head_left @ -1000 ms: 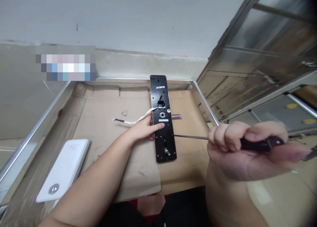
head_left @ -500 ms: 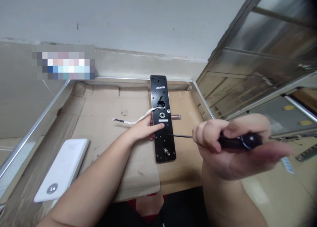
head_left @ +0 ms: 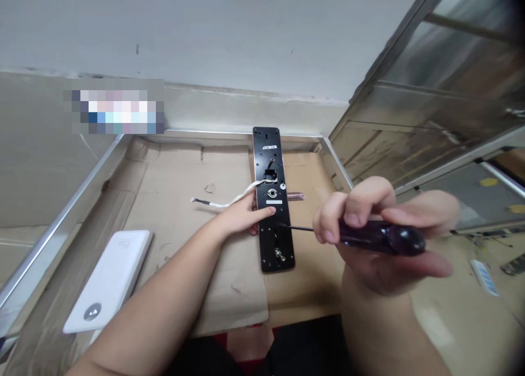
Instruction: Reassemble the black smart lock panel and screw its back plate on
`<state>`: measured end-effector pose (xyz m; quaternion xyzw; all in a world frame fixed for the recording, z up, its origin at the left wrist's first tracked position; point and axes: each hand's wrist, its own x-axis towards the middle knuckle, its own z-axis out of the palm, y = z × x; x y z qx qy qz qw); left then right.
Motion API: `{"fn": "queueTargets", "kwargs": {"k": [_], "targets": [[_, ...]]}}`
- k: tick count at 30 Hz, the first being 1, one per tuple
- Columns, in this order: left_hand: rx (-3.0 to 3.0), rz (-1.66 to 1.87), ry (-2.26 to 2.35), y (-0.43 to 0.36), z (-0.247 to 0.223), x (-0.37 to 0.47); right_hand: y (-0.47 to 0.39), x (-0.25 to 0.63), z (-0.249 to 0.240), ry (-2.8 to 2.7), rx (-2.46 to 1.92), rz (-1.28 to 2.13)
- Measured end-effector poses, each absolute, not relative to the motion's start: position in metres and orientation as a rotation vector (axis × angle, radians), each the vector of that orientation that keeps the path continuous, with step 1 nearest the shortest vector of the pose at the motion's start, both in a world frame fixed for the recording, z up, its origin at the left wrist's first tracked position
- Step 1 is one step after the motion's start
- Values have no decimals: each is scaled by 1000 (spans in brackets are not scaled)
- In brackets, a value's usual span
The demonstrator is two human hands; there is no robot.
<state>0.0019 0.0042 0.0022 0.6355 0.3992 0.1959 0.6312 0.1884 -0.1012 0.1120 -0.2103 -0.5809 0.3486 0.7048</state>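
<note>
A long black door lock panel (head_left: 270, 236) stands tilted with its back towards me, showing screw holes, small labels and a round spindle hole. My left hand (head_left: 240, 216) is closed around its left edge, the thumb lying on the back face and the other fingers behind. From the panel's opening a white cable (head_left: 241, 194) with a dark-sleeved plug end trails left over my hand. In my right hand (head_left: 381, 277) is a screwdriver (head_left: 365, 236) with a dark handle. Its thin shaft points left, and the tip meets the lower part of the panel.
Brown cardboard (head_left: 172, 174) lines the metal-rimmed tray. A white power bank (head_left: 110, 277) lies at the left. Past the panel's right edge a pinkish metal rod (head_left: 296, 196) sticks out. A metal cabinet (head_left: 410, 97) stands to the right; a power strip (head_left: 484, 277) lies on the floor.
The fingers of my right hand have shifted and loosened around the screwdriver handle, which now shows more fully. The view has shifted slightly; my left hand still holds the panel.
</note>
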Motion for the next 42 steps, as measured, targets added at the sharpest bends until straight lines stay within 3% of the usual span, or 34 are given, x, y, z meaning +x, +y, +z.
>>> {"fn": "queueTargets", "kwargs": {"k": [10,20,32,42], "targets": [[1448,452,895,5,-3,1,-100,194,119,-1236,-422,1033],[1447,456,889,5,-2,1,-93,192,119,-1316,-413,664],[1474,465,862,5,-3,2,-95,210,124,-1437,-195,1229],[1457,450,879,5,-4,2,-93,190,116,-1230,-391,757]]}}
